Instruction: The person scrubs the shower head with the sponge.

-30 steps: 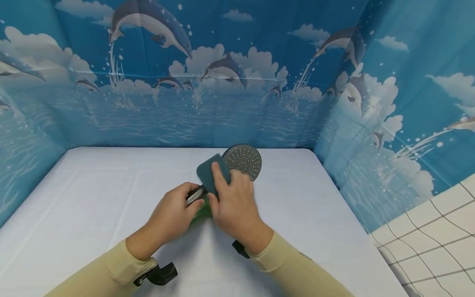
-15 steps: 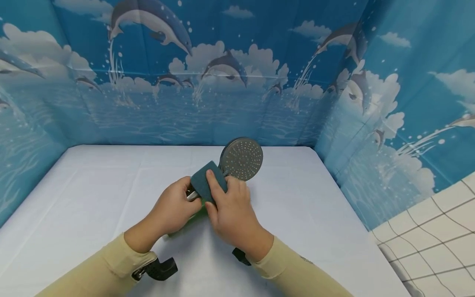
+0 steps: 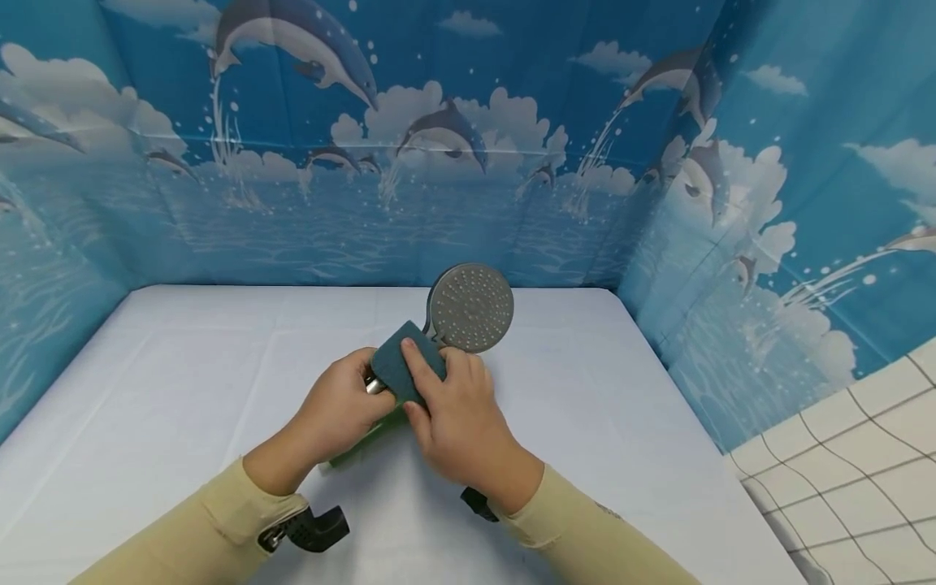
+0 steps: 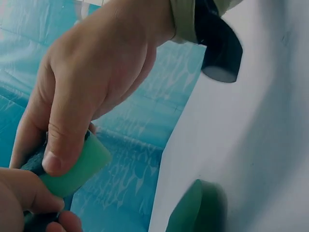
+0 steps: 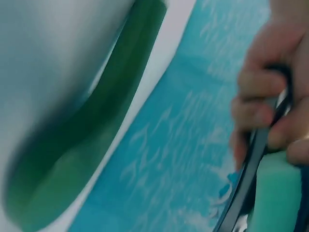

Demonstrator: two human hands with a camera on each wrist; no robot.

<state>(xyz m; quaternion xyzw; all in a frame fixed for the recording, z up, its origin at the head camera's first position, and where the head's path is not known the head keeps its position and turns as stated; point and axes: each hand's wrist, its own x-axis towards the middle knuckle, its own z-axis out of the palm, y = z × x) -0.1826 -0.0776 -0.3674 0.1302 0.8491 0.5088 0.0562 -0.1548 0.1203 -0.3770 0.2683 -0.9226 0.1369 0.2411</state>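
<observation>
Gripping one shower head [image 3: 470, 308], one sponge [image 3: 405, 362]: two hands.

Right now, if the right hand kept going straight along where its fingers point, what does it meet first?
Probably the shower head: the right hand, gripping the sponge, points up toward its round face. Depth is unclear.
</observation>
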